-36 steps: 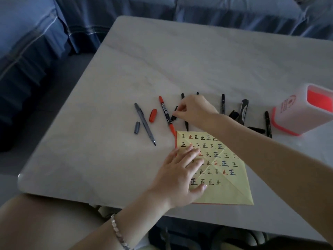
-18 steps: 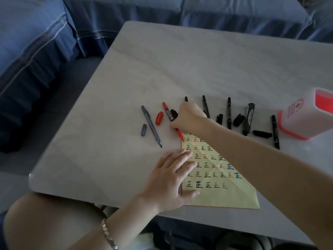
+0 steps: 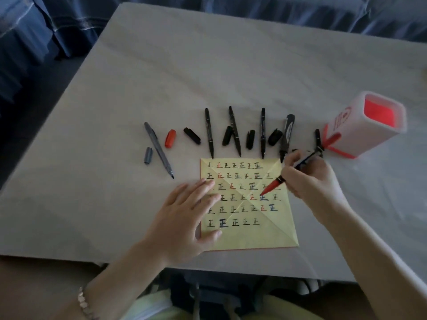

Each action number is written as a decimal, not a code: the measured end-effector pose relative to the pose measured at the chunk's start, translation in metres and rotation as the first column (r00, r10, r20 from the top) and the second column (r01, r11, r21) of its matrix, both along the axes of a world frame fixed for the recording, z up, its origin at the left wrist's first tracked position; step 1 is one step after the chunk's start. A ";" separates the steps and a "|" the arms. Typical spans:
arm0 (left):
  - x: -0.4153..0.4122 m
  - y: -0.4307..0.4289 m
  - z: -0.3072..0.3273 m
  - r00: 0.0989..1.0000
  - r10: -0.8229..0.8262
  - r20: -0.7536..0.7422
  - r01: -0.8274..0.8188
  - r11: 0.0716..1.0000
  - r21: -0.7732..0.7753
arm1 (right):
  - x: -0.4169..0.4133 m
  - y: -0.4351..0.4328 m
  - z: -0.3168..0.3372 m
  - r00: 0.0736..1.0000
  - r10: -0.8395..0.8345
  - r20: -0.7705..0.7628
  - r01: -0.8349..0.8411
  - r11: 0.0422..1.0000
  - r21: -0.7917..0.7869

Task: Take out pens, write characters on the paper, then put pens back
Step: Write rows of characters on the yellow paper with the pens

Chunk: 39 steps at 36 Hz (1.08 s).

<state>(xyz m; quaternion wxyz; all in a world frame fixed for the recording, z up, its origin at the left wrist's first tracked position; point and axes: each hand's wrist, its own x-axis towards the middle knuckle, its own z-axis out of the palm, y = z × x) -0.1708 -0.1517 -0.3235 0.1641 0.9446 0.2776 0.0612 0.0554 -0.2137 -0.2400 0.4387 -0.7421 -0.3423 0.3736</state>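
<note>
Paper [image 3: 265,236], a yellow square, lies at lower centre of the frame near the table's [image 3: 208,65] front edge, its rows of characters nearly full. The left hand [image 3: 184,222] rests flat and unclenched on the sheet's left edge, fingers spread over the first column, probably to keep the sheet from sliding under the strokes. The right hand [image 3: 309,176], right of centre, grips a red pen [image 3: 277,181] in a writing hold, its barrel slanting up and to the right and its tip down among the fourth-row characters; whether it touches the sheet I cannot tell. Uncapped pens [image 3: 235,132] lie in a row just above the sheet, tips toward it, caps beside them, likely so each is quick to take. A grey pen [image 3: 159,151] and a red cap [image 3: 170,138] sit left of centre. At the right edge the holder [image 3: 342,132] stands apart, and looks empty.
</note>
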 end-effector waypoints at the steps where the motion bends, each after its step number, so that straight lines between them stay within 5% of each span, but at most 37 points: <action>1: 0.000 0.000 0.001 1.000 0.000 -0.001 0.000 1.000 0.006 | 0.002 -0.012 -0.004 0.998 -0.067 0.013 0.067 0.997 0.046; 6: 0.009 -0.004 0.008 1.000 0.014 -0.004 -0.014 0.998 0.057 | -0.003 -0.055 -0.021 0.952 -0.261 -0.162 0.294 0.927 0.232; 13: 0.038 -0.025 0.007 1.000 -0.002 -0.021 0.002 1.000 -0.025 | -0.022 -0.070 -0.039 0.913 -0.372 -0.166 0.407 0.847 0.341; 23: 0.051 -0.030 -0.001 0.998 -0.047 -0.048 0.046 0.999 -0.014 | -0.034 -0.061 -0.054 0.979 -0.182 -0.094 0.202 0.937 0.285; 30: 0.051 -0.030 -0.002 0.999 -0.021 -0.043 0.021 1.000 -0.018 | -0.039 -0.055 -0.062 0.888 -0.459 0.010 0.439 0.854 0.278; 39: 0.052 -0.030 -0.001 0.998 -0.016 -0.056 0.016 1.000 -0.009 | -0.046 -0.058 -0.076 0.856 -0.498 0.138 0.439 0.842 0.314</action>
